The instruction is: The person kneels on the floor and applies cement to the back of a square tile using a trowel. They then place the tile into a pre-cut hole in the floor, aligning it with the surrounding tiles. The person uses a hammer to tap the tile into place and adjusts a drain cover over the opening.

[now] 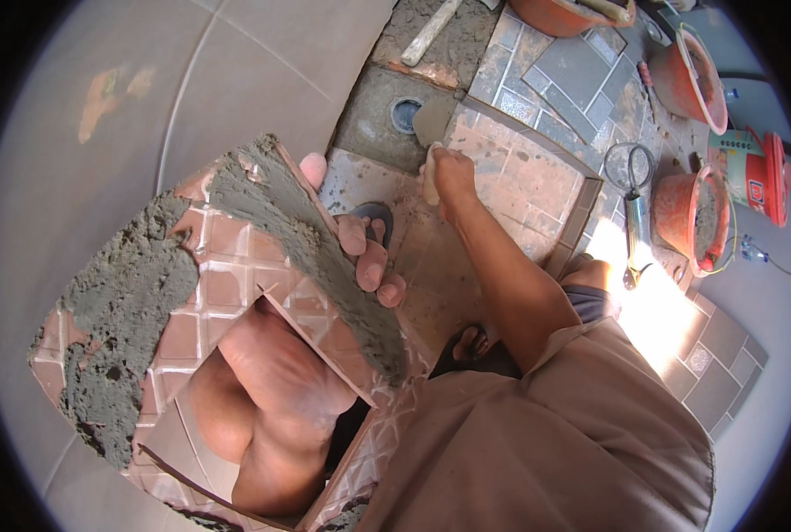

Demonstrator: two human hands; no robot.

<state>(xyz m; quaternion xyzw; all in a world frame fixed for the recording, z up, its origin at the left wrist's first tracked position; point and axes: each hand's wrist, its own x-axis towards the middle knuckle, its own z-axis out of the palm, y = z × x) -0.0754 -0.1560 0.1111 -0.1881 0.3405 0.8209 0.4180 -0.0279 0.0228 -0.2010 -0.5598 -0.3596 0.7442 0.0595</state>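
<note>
A large tile (pixel 214 257) lies back side up in front of me, its ribbed reddish underside showing. Grey mortar (pixel 129 293) is spread in thick bands along its edges, and it has a rectangular cutout through which bare skin shows. The fingers of my left hand (pixel 370 264) curl round its right edge; the palm is hidden. My right hand (pixel 455 180) grips a trowel (pixel 432 122) by the handle. Its blade is over the mortar bed beside a round drain pipe opening (pixel 406 115) in the floor.
A wooden-handled tool (pixel 431 34) lies on rough mortar at the top. Orange buckets (pixel 686 82) and a tub (pixel 572 13) stand at the right, with a white and red pail (pixel 750 173). A metal tool with a looped end (pixel 633 213) lies nearby. The wall (pixel 191 80) is tiled beige.
</note>
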